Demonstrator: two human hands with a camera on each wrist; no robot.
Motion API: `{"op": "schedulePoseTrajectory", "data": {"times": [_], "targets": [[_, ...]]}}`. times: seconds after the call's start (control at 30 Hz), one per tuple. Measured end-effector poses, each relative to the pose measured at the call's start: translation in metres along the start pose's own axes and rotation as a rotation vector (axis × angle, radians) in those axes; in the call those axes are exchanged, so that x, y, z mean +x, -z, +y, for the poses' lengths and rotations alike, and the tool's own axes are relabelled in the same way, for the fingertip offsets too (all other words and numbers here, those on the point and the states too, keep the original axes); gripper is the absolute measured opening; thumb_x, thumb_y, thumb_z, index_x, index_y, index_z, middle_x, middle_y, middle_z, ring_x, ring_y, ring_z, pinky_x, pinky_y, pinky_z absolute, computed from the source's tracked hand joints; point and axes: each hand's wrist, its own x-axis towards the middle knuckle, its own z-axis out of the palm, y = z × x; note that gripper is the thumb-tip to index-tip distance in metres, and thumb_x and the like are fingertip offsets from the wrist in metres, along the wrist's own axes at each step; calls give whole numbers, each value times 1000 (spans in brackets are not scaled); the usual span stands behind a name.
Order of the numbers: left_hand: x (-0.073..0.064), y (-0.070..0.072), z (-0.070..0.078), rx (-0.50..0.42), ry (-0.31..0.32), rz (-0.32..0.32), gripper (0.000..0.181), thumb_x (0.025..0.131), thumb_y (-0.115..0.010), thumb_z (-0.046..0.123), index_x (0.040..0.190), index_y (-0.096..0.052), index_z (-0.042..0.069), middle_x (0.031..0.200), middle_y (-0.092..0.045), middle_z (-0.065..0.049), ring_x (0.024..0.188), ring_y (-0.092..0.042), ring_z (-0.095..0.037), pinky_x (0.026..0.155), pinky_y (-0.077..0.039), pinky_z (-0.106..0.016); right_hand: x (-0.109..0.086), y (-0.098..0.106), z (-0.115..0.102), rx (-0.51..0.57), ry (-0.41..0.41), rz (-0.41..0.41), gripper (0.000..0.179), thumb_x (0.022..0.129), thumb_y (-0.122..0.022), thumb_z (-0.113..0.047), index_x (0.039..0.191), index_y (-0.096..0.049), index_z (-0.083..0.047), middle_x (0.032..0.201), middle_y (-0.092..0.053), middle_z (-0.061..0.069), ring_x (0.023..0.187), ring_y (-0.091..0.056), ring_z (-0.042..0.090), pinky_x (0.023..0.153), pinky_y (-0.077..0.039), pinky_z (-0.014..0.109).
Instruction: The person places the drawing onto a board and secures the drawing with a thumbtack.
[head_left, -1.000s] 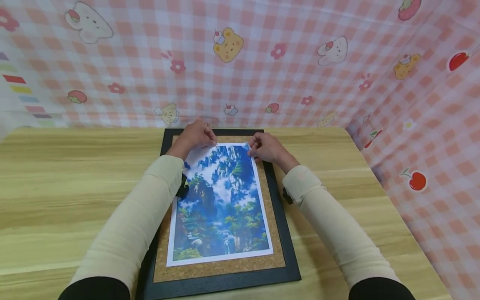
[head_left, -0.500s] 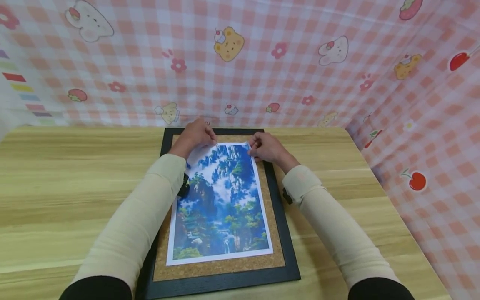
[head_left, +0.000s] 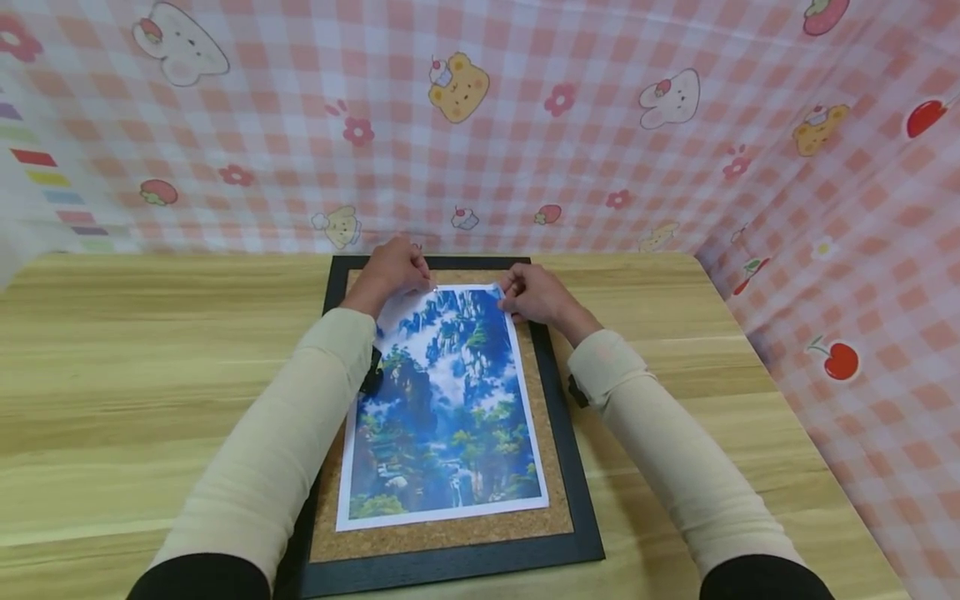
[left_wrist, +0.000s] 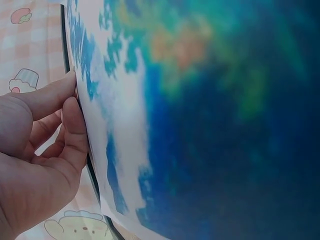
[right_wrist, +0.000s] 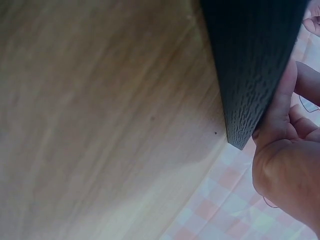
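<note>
A printed landscape poster [head_left: 450,417] with blue mountains, trees and a white border lies on a black-framed cork board [head_left: 450,532]. My left hand [head_left: 392,268] is at the poster's top edge, left of the middle, with thumb and finger pinched together there. A tiny pale speck shows at those fingertips, too small to identify. In the left wrist view, the thumb and fingers meet at the edge of the print [left_wrist: 115,100]. With its fingertips, my right hand [head_left: 538,293] pinches the top right corner of the poster. The poster's top left corner is hidden behind my left hand and wrist.
The board rests on a light wooden table [head_left: 165,375], its top side close to the table's back edge. Behind and to the right hangs a pink checked cloth [head_left: 517,150] with cartoon prints. The black frame [right_wrist: 250,65] looms large in the right wrist view.
</note>
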Motion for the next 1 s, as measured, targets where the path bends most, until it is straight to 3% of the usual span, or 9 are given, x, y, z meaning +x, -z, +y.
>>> {"op": "schedulePoseTrajectory", "data": {"times": [0.33, 0.63, 1.0], "targets": [[0, -2, 2, -8, -6, -10, 3, 92, -72, 4, 94, -70, 2, 106, -64, -12, 94, -57, -27, 87, -49, -40, -1, 2, 0, -1, -6, 3, 13, 99, -65, -4, 111, -59, -2, 102, -59, 13, 87, -62, 26, 76, -59, 35], [0, 0, 5, 5, 7, -9, 8, 93, -72, 5, 87, -66, 3, 95, -63, -10, 89, -56, -26, 83, -46, -38, -2, 3, -1, 5, -5, 3, 13, 99, -64, -4, 111, -58, -2, 102, -58, 14, 87, -62, 26, 77, -58, 36], [-2, 0, 3, 4, 15, -19, 6, 93, -71, 5, 90, -67, 2, 103, -63, -12, 96, -56, -28, 88, -48, -41, -2, -1, 0, 37, -21, 22, 14, 98, -66, -4, 110, -59, -2, 102, -59, 14, 85, -63, 25, 75, -59, 35]]}}
